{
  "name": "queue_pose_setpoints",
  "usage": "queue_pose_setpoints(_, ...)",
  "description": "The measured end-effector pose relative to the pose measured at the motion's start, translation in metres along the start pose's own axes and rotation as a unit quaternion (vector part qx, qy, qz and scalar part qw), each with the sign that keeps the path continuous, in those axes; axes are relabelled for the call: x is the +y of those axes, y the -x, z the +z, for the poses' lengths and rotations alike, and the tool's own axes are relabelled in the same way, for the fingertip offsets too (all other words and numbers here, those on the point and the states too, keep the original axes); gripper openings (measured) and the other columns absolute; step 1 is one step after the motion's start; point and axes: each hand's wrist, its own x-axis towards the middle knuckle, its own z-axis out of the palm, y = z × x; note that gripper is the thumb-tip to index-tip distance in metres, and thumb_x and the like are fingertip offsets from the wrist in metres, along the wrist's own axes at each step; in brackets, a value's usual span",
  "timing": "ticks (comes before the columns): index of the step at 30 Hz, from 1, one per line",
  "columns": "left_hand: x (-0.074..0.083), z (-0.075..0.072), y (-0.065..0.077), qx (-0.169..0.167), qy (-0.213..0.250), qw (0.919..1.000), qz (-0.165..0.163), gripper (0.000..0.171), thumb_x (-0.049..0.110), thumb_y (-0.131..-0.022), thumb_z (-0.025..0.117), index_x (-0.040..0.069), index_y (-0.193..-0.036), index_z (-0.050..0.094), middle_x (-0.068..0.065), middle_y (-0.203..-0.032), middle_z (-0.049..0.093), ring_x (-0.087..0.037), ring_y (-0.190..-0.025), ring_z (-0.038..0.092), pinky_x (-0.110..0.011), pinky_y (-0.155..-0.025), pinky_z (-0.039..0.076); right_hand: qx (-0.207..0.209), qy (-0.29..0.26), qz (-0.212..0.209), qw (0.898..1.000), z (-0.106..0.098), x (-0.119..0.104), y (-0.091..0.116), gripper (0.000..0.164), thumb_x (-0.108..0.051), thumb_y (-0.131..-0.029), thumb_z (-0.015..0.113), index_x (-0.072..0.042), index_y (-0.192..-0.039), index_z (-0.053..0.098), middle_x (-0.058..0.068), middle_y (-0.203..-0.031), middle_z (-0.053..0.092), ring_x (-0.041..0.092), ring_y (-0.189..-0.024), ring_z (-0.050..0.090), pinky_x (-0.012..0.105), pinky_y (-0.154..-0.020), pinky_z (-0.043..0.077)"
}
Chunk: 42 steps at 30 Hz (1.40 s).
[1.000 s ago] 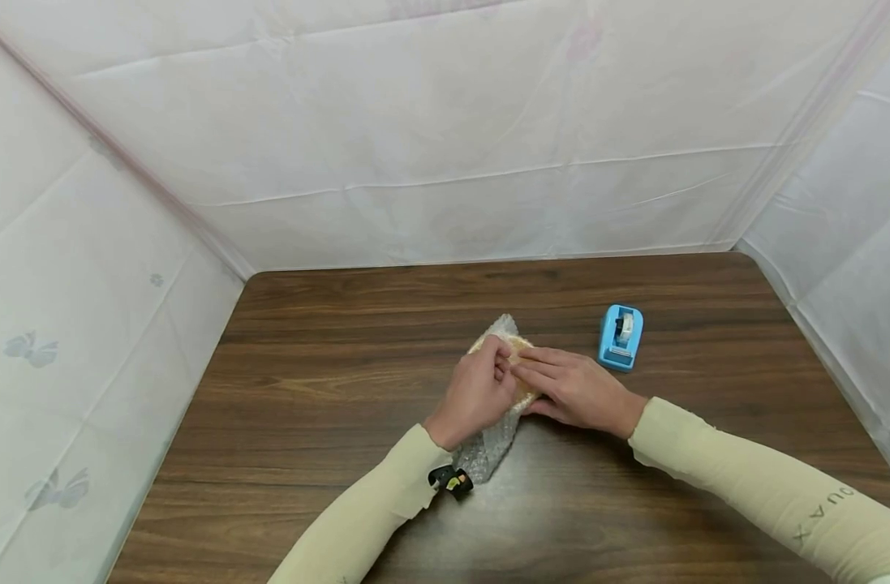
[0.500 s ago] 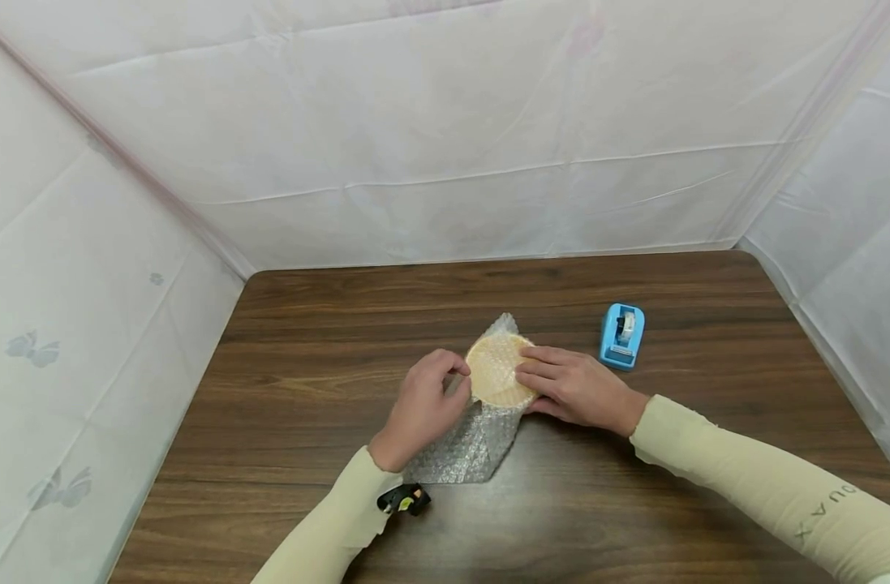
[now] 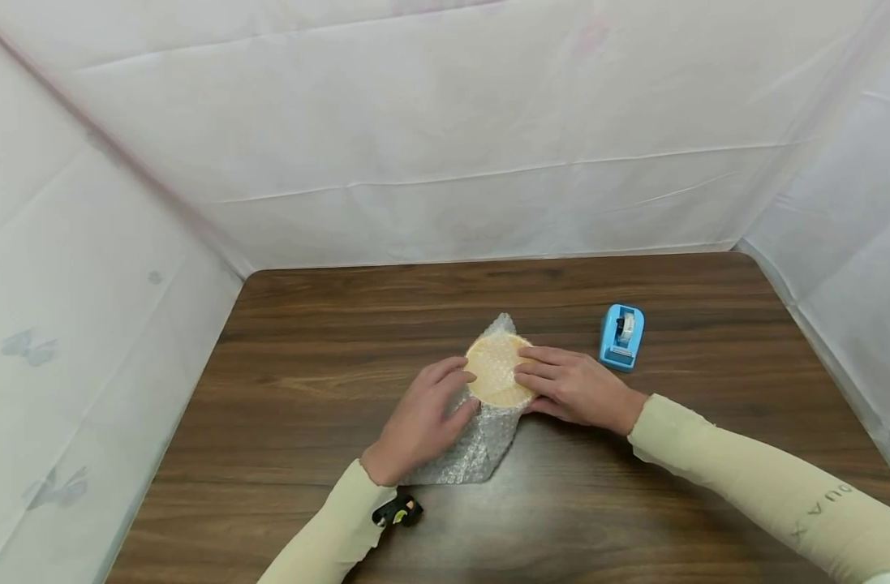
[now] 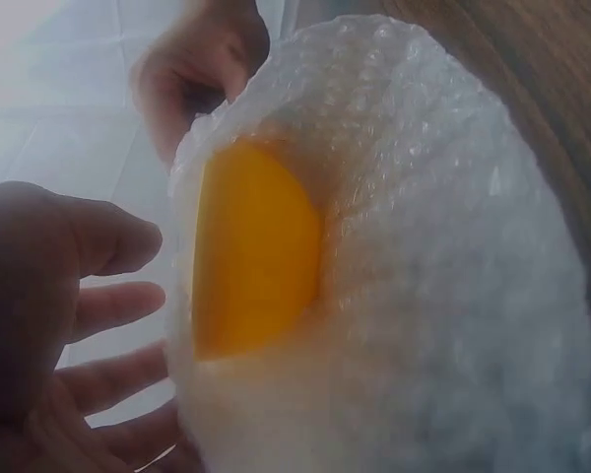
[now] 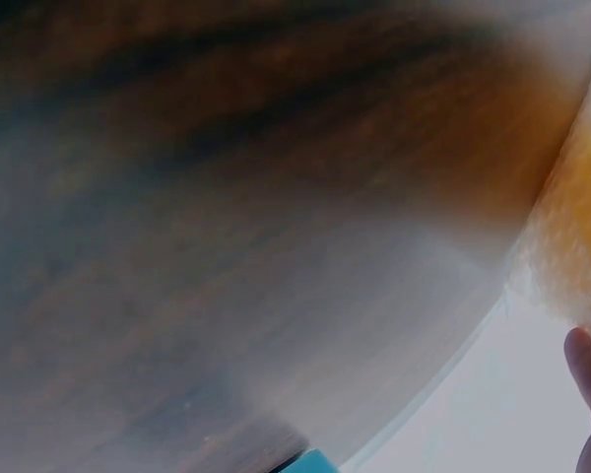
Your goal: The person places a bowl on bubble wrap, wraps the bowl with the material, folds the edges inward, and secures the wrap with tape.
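In the middle of the table a yellow bowl sits under bubble wrap, its round top facing up. The wrap spreads out toward the near side, and a small peak of it sticks up at the far side. My right hand holds the bowl's right edge, fingers over the top and thumb lower at the side. At the left edge, the fingertips of my left hand touch the wrap with fingers spread. In the left wrist view the bowl's yellow side shows through the clear wrap.
A light blue tape dispenser with a roll of clear tape stands to the right of the bowl, beyond my right hand. White sheeting rises behind the dark wooden table and along both sides.
My left hand has moved from over the bowl to its left edge, and its fingers have straightened. The top and the near wrap have come into view. My right hand has stayed in place.
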Motion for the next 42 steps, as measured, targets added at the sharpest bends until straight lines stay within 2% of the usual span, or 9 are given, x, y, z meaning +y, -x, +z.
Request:
queue_pose_setpoints(4, -0.005, -0.010, 0.013, -0.019, 0.005, 0.9997, -0.012, 0.037, 0.026, -0.097, 0.075, 0.011, -0.131, 0.070, -0.011, -0.151, 0.059, -0.031, -0.139, 0.057, -0.052, -0.112, 0.050, 0.001, 0.002, -0.004, 1.000, -0.001, 0.001, -0.001, 0.050, -0.034, -0.082, 0.089, -0.009, -0.123, 0.075, 0.005, -0.126, 0.077, 0.028, -0.129, 0.067, 0.043, -0.098, 0.060)
queue_pose_setpoints(12, -0.012, -0.034, 0.051, -0.167, -0.026, 0.9856, 0.011, 0.072, 0.034, -0.087, 0.086, 0.022, -0.151, 0.056, 0.002, -0.172, 0.031, -0.025, -0.143, 0.055, -0.046, -0.108, 0.053, -0.003, -0.004, -0.009, 1.000, 0.000, 0.004, -0.001, 0.050, -0.033, -0.082, 0.089, -0.009, -0.124, 0.075, 0.004, -0.127, 0.076, 0.027, -0.129, 0.066, 0.042, -0.098, 0.060)
queue_pose_setpoints(15, -0.013, -0.039, 0.066, -0.201, -0.029, 0.9791, 0.014, 0.082, 0.029, -0.085, 0.088, 0.025, -0.156, 0.049, 0.006, -0.175, 0.024, -0.023, -0.139, 0.058, -0.044, -0.104, 0.056, -0.006, -0.007, -0.012, 1.000, 0.000, 0.005, -0.002, 0.050, -0.033, -0.083, 0.089, -0.009, -0.124, 0.075, 0.004, -0.127, 0.076, 0.027, -0.129, 0.066, 0.043, -0.098, 0.060)
queue_pose_setpoints(19, -0.013, -0.041, 0.081, -0.217, -0.037, 0.9753, 0.021, 0.085, 0.013, -0.085, 0.085, 0.025, -0.159, 0.044, 0.007, -0.175, 0.023, -0.015, -0.130, 0.063, -0.034, -0.094, 0.058, -0.010, -0.002, -0.016, 1.000, -0.002, 0.005, -0.002, 0.050, -0.033, -0.083, 0.088, -0.009, -0.125, 0.075, 0.004, -0.127, 0.076, 0.027, -0.129, 0.066, 0.042, -0.098, 0.060)
queue_pose_setpoints(25, -0.023, -0.034, 0.092, -0.155, -0.004, 0.9865, 0.053, 0.084, -0.014, -0.081, 0.068, 0.021, -0.155, 0.051, 0.000, -0.171, 0.033, -0.011, -0.123, 0.064, -0.018, -0.080, 0.049, -0.014, 0.002, -0.018, 1.000, -0.002, 0.007, -0.002, 0.050, -0.033, -0.083, 0.088, -0.009, -0.125, 0.075, 0.004, -0.127, 0.076, 0.026, -0.129, 0.066, 0.042, -0.098, 0.060)
queue_pose_setpoints(31, -0.027, -0.028, 0.095, -0.110, 0.014, 0.9910, 0.075, 0.077, -0.020, -0.079, 0.066, 0.018, -0.145, 0.061, -0.002, -0.165, 0.045, -0.015, -0.129, 0.064, -0.019, -0.083, 0.051, -0.020, 0.003, -0.018, 1.000, -0.004, 0.007, -0.002, 0.051, -0.033, -0.082, 0.089, -0.009, -0.125, 0.075, 0.004, -0.127, 0.076, 0.026, -0.129, 0.066, 0.042, -0.099, 0.060)
queue_pose_setpoints(35, -0.027, -0.027, 0.094, -0.087, 0.014, 0.9916, 0.094, 0.068, -0.019, -0.082, 0.067, 0.016, -0.139, 0.065, -0.003, -0.160, 0.052, -0.006, -0.110, 0.066, -0.016, -0.079, 0.048, -0.023, 0.002, -0.015, 1.000, -0.004, 0.007, -0.002, 0.051, -0.033, -0.083, 0.089, -0.009, -0.125, 0.075, 0.003, -0.127, 0.076, 0.026, -0.129, 0.066, 0.041, -0.099, 0.060)
queue_pose_setpoints(40, -0.027, -0.025, 0.089, -0.040, 0.009, 0.9898, 0.136, 0.036, -0.007, -0.086, 0.076, 0.011, -0.118, 0.077, -0.006, -0.142, 0.068, -0.015, -0.109, 0.072, -0.029, -0.088, 0.061, -0.029, 0.005, -0.015, 0.999, -0.004, 0.007, -0.003, 0.050, -0.033, -0.083, 0.088, -0.009, -0.125, 0.075, 0.003, -0.127, 0.076, 0.025, -0.129, 0.066, 0.041, -0.099, 0.059)
queue_pose_setpoints(42, -0.027, -0.025, 0.087, -0.022, 0.005, 0.9884, 0.150, 0.027, -0.001, -0.085, 0.080, 0.011, -0.110, 0.080, -0.006, -0.134, 0.072, -0.022, -0.119, 0.071, -0.037, -0.093, 0.062, -0.031, 0.008, -0.018, 0.999, -0.005, 0.007, -0.004, 0.049, -0.033, -0.083, 0.088, -0.010, -0.124, 0.075, 0.003, -0.127, 0.076, 0.025, -0.129, 0.066, 0.041, -0.100, 0.059)
